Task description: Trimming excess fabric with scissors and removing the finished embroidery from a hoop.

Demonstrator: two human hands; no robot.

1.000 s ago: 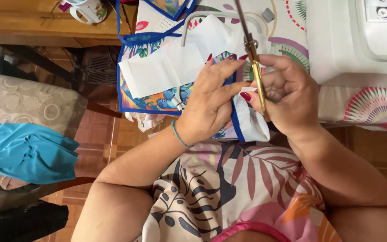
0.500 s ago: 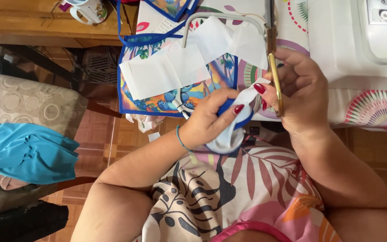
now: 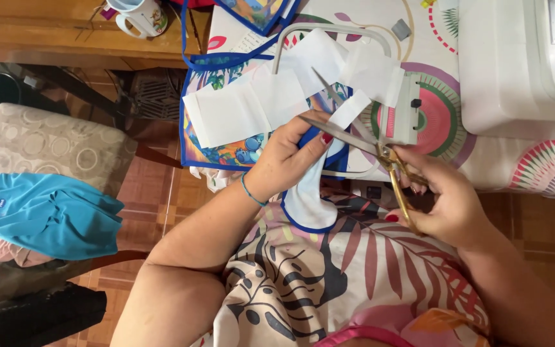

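I see left hand pinching the white blue-trimmed fabric piece at table edge above lap; right hand closed on gold-handled scissors, blades apart at the fabric's strip.

Work table covered by patterned cloth with coloured circular motifs. White sewing machine standing at the far right of the table. Left of the machine: flat white plastic unit with a curved grey hoop. Further left of the machine: blue-bordered printed fabric overhanging the near edge, white fabric pieces laid on top. Small grey block behind the hoop. Separate wooden surface well left of the machine, carrying one mug.
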